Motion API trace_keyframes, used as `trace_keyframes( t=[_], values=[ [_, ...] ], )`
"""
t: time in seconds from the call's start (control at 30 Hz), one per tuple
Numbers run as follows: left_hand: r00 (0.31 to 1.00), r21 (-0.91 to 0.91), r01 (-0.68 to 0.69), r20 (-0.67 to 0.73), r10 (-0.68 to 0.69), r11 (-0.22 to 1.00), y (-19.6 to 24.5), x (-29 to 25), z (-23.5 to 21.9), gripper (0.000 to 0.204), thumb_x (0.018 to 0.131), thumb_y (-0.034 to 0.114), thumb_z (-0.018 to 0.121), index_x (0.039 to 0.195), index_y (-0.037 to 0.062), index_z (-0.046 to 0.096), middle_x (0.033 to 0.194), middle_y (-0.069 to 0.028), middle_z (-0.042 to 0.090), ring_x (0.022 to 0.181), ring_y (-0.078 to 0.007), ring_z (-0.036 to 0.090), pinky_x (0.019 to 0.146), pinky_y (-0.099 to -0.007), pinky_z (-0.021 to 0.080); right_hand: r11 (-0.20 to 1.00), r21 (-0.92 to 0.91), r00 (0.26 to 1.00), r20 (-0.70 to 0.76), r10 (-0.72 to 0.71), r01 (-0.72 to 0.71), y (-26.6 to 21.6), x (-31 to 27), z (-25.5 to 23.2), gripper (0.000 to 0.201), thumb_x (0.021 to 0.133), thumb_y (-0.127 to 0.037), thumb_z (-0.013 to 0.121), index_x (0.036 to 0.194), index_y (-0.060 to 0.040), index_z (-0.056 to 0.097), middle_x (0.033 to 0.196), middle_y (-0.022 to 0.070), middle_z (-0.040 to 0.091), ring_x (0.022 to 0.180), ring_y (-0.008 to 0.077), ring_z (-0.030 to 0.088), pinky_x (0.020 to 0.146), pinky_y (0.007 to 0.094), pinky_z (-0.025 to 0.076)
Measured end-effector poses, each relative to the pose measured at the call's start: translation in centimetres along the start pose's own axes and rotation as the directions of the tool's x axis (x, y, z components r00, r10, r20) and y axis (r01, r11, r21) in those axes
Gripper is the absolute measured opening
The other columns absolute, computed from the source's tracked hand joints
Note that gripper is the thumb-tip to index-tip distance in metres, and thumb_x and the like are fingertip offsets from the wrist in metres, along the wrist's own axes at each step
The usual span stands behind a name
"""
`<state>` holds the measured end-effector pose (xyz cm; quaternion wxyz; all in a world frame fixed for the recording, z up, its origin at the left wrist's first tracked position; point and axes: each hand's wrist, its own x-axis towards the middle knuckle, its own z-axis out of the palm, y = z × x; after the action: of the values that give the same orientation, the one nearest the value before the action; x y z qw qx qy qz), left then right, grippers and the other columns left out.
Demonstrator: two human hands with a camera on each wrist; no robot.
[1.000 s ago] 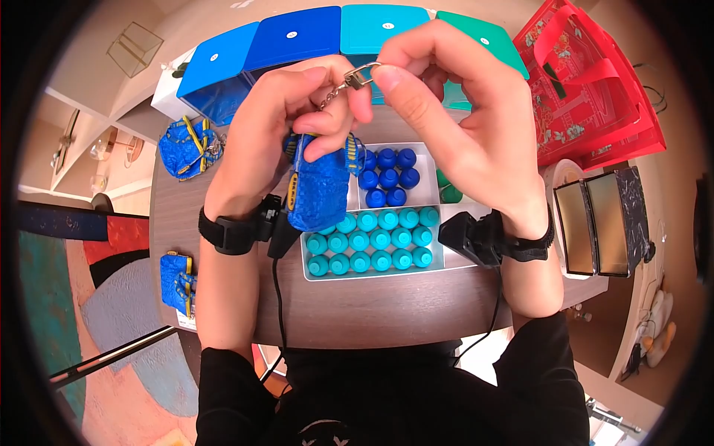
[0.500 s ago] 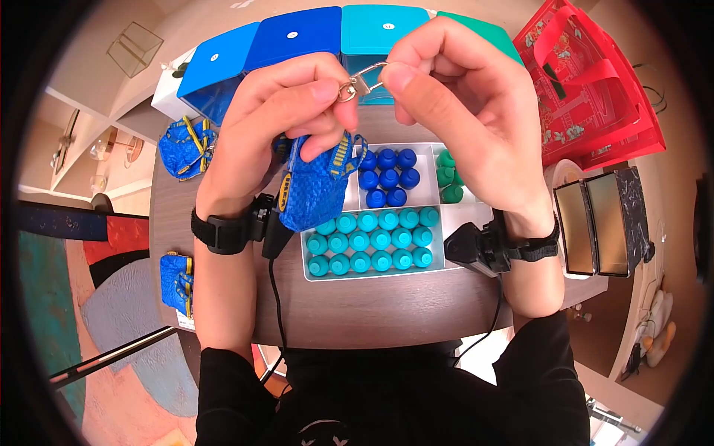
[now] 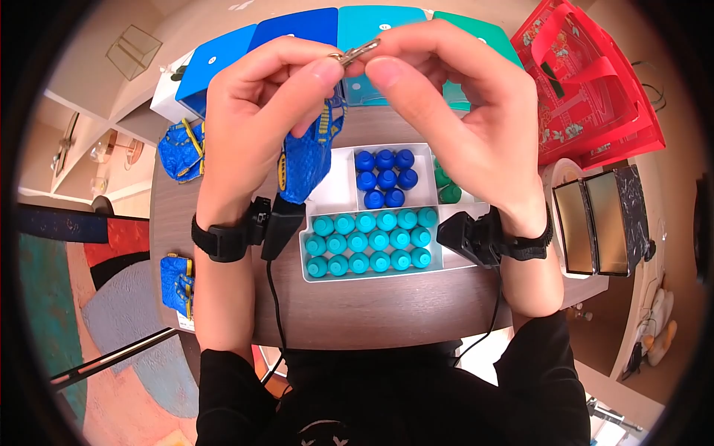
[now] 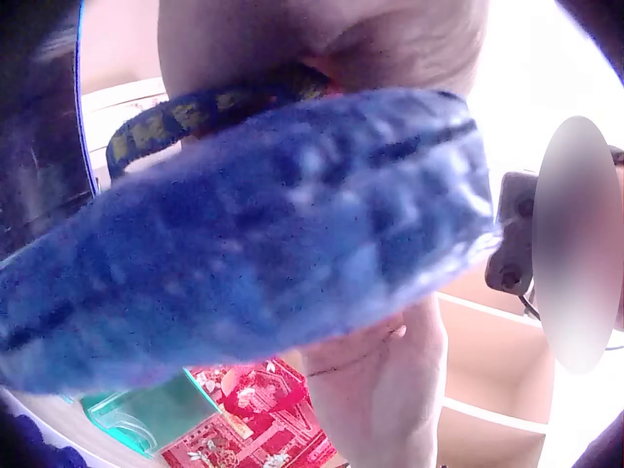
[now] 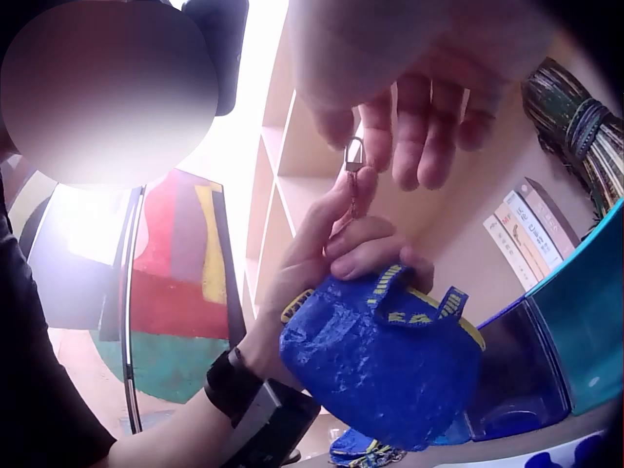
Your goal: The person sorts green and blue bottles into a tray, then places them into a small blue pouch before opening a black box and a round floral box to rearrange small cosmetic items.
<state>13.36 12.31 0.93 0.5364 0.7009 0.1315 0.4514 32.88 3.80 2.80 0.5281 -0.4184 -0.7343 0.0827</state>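
Your left hand pinches the base of a metal clasp, the attached blue pouch hanging below it, above the bench. Your right hand brings thumb and forefinger near the clasp's free end; whether they grip cannot be told. Beneath, a divided white tray holds teal bottles.

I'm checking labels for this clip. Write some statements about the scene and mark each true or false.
1. The left hand pinches a metal keychain. True.
2. The blue bag by that hand rests on the table. False: the blue bag hangs above the table.
3. Teal bottles stand in the tray. True.
4. The red bag is on the person's left. False: the red bag is on the right.
5. Dark blue bottles share that tray. True.
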Motion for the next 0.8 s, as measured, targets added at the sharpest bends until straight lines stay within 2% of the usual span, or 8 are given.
trace_keyframes(
  t=[0.1, 0.2, 0.37, 0.43, 0.57, 0.63, 0.7, 0.8],
  values=[
    [0.995, 0.156, -0.026, -0.089, 0.040, 0.987, 0.4, -0.2, 0.8, 0.012, 0.090, 0.007, 0.072, 0.100, 0.0015, 0.074, 0.073, 0.0039, 0.061, 0.060, -0.0010, 0.048, 0.053, -0.0173, 0.034, 0.996, 0.052, 0.997, 0.019, 0.075, -0.076, -0.1, 0.1, -0.1, 0.015, 0.095, -0.011, 0.069, 0.104, 0.0008, 0.069, 0.089, 0.0023, 0.069, 0.080, 0.0077, 0.063, 0.071, 0.0221, 0.049],
    [0.989, 0.252, -0.083, -0.095, 0.111, 0.964, 0.5, -0.2, 1.0, 0.011, 0.089, 0.006, 0.073, 0.099, 0.0018, 0.075, 0.074, 0.0039, 0.062, 0.061, -0.0010, 0.049, 0.053, -0.0170, 0.034, 0.986, 0.108, 0.992, 0.006, 0.124, -0.124, 0.2, -0.1, 0.0, 0.016, 0.095, -0.012, 0.069, 0.105, 0.0005, 0.069, 0.091, 0.0036, 0.069, 0.081, 0.0088, 0.064, 0.071, 0.0223, 0.050],
    [0.995, 0.189, -0.050, -0.073, 0.065, 0.981, 0.6, -0.3, 1.1, 0.010, 0.090, 0.009, 0.073, 0.097, 0.0018, 0.075, 0.073, 0.0041, 0.062, 0.061, -0.0007, 0.049, 0.052, -0.0172, 0.034, 0.978, 0.157, 0.988, -0.044, 0.150, -0.141, -0.3, 0.0, 0.3, 0.014, 0.097, -0.011, 0.065, 0.105, 0.0007, 0.067, 0.091, 0.0042, 0.067, 0.079, 0.0091, 0.063, 0.068, 0.0226, 0.049],
    [0.996, 0.171, -0.026, -0.077, 0.039, 0.985, 0.8, -0.3, 1.2, 0.010, 0.090, 0.010, 0.073, 0.096, 0.0017, 0.074, 0.073, 0.0040, 0.062, 0.060, -0.0005, 0.048, 0.052, -0.0172, 0.033, 0.994, 0.030, 0.994, 0.015, 0.105, -0.105, -0.9, 0.4, -0.4, 0.017, 0.092, -0.017, 0.072, 0.103, -0.0037, 0.069, 0.081, 0.0009, 0.067, 0.064, 0.0074, 0.054, 0.058, 0.0205, 0.042],
    [0.999, 0.072, -0.006, -0.035, 0.008, 0.997, 0.8, -0.3, 1.2, 0.009, 0.091, 0.008, 0.070, 0.096, 0.0007, 0.072, 0.070, 0.0046, 0.059, 0.058, 0.0003, 0.045, 0.051, -0.0173, 0.031, 0.989, 0.018, 0.990, -0.003, 0.144, -0.144, -1.8, 0.5, -0.1, 0.011, 0.092, -0.012, 0.070, 0.096, -0.0018, 0.067, 0.075, 0.0014, 0.063, 0.061, 0.0059, 0.051, 0.056, 0.0213, 0.042],
    [1.000, 0.047, -0.013, -0.024, 0.014, 0.999, 0.7, -0.3, 1.2, 0.008, 0.091, 0.006, 0.070, 0.096, 0.0004, 0.071, 0.068, 0.0052, 0.057, 0.058, 0.0005, 0.043, 0.052, -0.0172, 0.031, 0.972, 0.154, 0.982, 0.097, 0.164, -0.178, -0.4, -0.1, -0.2, 0.013, 0.100, -0.010, 0.058, 0.100, 0.0008, 0.065, 0.086, 0.0029, 0.064, 0.075, 0.0083, 0.060, 0.066, 0.0227, 0.047],
    [0.998, 0.088, -0.058, -0.007, 0.059, 0.994, 0.6, -0.3, 1.1, 0.011, 0.089, 0.003, 0.071, 0.099, -0.0007, 0.070, 0.066, 0.0063, 0.051, 0.060, 0.0004, 0.042, 0.054, -0.0168, 0.030, 0.961, 0.206, 0.980, 0.117, 0.161, -0.183, -0.6, -0.1, -0.2, 0.013, 0.100, -0.009, 0.056, 0.098, 0.0006, 0.064, 0.084, 0.0024, 0.063, 0.074, 0.0079, 0.058, 0.066, 0.0227, 0.046],
    [0.999, 0.034, -0.028, -0.041, 0.030, 0.999, 1.0, -0.5, 1.5, 0.015, 0.088, 0.001, 0.071, 0.103, -0.0016, 0.069, 0.067, 0.0066, 0.048, 0.061, 0.0002, 0.042, 0.055, -0.0168, 0.031, 0.941, 0.270, 0.975, 0.141, 0.171, -0.204, -0.9, -0.2, -0.2, 0.014, 0.101, -0.009, 0.054, 0.094, 0.0004, 0.063, 0.081, 0.0020, 0.061, 0.073, 0.0073, 0.057, 0.065, 0.0225, 0.045]
  ],
)
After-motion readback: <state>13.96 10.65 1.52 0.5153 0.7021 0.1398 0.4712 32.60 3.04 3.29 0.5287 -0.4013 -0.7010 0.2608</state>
